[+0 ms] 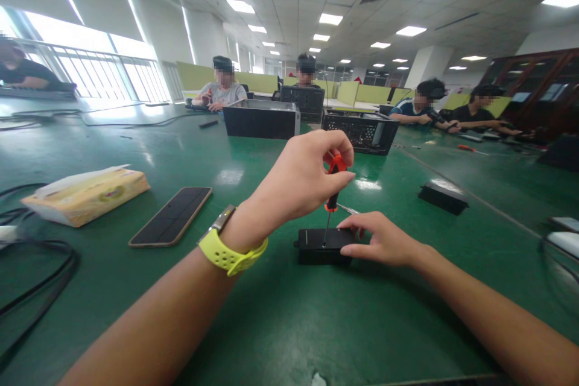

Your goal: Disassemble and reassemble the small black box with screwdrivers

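My left hand [312, 172], with a yellow-green watch strap at the wrist, is closed round the red and black handle of a screwdriver [335, 184]. The screwdriver stands nearly upright, its tip at a screw near the front edge of a small black box [312, 253]. My right hand [380, 238] grips the right end of that box, thumb at the front and fingers behind. The box lies on the green table [280, 319]. Just behind it a thin metal tool [347, 208] rests, partly hidden by my hands.
A phone [172, 217] and a yellow tissue pack [88, 193] lie to the left, near black cables [45, 295]. Another black box [443, 196] sits to the right. Open computer cases [262, 120] stand farther back. Another red-handled screwdriver [470, 149] lies far right. Several people sit around the table.
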`<state>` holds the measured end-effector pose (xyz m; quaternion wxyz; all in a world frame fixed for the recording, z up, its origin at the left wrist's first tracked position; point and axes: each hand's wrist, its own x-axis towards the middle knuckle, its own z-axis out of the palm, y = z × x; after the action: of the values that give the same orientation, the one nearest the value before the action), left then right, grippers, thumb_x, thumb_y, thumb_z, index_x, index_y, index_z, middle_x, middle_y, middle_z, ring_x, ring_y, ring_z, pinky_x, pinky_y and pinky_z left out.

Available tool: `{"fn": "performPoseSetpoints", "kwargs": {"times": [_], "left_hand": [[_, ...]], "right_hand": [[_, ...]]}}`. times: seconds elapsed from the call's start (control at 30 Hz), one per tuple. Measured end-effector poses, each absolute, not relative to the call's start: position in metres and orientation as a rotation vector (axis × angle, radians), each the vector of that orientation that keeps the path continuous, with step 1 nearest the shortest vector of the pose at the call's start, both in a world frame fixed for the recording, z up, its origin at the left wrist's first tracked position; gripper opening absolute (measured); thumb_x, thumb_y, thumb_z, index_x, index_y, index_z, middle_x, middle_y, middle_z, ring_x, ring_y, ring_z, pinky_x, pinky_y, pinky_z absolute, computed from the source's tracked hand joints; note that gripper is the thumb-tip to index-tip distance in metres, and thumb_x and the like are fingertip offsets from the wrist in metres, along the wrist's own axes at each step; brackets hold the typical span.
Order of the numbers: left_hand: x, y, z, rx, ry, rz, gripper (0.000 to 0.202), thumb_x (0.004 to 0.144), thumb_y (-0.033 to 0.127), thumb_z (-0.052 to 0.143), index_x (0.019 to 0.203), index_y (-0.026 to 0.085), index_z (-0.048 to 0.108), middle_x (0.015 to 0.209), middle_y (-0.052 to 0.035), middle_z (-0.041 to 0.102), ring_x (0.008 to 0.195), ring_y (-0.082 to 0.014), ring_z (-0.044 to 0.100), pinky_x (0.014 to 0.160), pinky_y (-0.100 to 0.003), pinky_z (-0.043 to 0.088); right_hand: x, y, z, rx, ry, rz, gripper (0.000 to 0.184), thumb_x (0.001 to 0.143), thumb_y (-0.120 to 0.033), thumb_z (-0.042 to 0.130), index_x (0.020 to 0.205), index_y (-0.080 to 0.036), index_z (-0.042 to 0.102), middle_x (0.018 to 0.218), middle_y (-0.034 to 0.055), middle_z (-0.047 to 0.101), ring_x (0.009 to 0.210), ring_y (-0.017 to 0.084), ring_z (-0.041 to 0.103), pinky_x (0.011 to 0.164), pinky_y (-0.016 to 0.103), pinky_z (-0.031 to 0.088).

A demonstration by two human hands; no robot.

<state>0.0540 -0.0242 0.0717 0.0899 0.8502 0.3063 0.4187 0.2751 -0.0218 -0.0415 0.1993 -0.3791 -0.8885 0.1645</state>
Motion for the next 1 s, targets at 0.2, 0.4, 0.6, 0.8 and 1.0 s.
{"fn": "performPoseSetpoints", "kwargs": {"times": [0.2, 0.4, 0.6, 0.8, 1.0], "left_hand": [[0.0548, -0.0259, 0.0726, 2.502, 0.839, 1.283, 0.025, 0.073, 0.007, 0.057, 0.094, 0.017, 0.067, 0.095, -0.0015, 0.07, 0.081, -0.0128, 0.064, 0.075, -0.025, 0.051], [0.0567, -0.0266, 0.0724, 2.483, 0.892, 1.261, 0.023, 0.073, 0.01, 0.061, 0.091, 0.016, 0.073, 0.09, -0.002, 0.073, 0.077, -0.0147, 0.065, 0.075, -0.028, 0.053], [0.0555, -0.0255, 0.0729, 2.459, 0.897, 1.285, 0.016, 0.074, 0.019, 0.065, 0.087, 0.015, 0.073, 0.088, -0.0049, 0.072, 0.077, -0.016, 0.065, 0.071, -0.028, 0.055], [0.0532, -0.0234, 0.0721, 2.413, 0.807, 1.273, 0.026, 0.072, 0.007, 0.058, 0.094, 0.014, 0.071, 0.091, -0.0036, 0.073, 0.081, -0.0147, 0.067, 0.075, -0.025, 0.055], [0.0539, -0.0233, 0.0721, 2.419, 0.819, 1.252, 0.029, 0.072, 0.006, 0.056, 0.095, 0.014, 0.072, 0.093, -0.0037, 0.074, 0.082, -0.0151, 0.067, 0.078, -0.027, 0.055]], "right_hand": [[0.2759, -0.0216, -0.0425, -1.057, -2.483, 0.452, 0.039, 0.08, -0.048, 0.067, 0.104, -0.017, 0.067, 0.091, 0.0053, 0.071, 0.077, 0.018, 0.064, 0.072, 0.029, 0.049], [0.2763, -0.0219, -0.0425, -1.053, -2.482, 0.451, 0.038, 0.081, -0.047, 0.067, 0.103, -0.016, 0.066, 0.091, 0.0049, 0.071, 0.077, 0.018, 0.064, 0.072, 0.029, 0.048], [0.276, -0.0216, -0.0427, -1.047, -2.483, 0.452, 0.039, 0.081, -0.049, 0.067, 0.103, -0.017, 0.066, 0.091, 0.0048, 0.071, 0.077, 0.018, 0.064, 0.072, 0.029, 0.048], [0.2766, -0.0208, -0.0438, -1.054, -2.481, 0.463, 0.039, 0.08, -0.048, 0.067, 0.104, -0.016, 0.066, 0.091, 0.0053, 0.071, 0.078, 0.018, 0.064, 0.073, 0.029, 0.048], [0.2767, -0.021, -0.0436, -1.055, -2.486, 0.464, 0.04, 0.08, -0.049, 0.067, 0.104, -0.016, 0.067, 0.09, 0.0056, 0.071, 0.077, 0.018, 0.063, 0.071, 0.029, 0.047]]}}
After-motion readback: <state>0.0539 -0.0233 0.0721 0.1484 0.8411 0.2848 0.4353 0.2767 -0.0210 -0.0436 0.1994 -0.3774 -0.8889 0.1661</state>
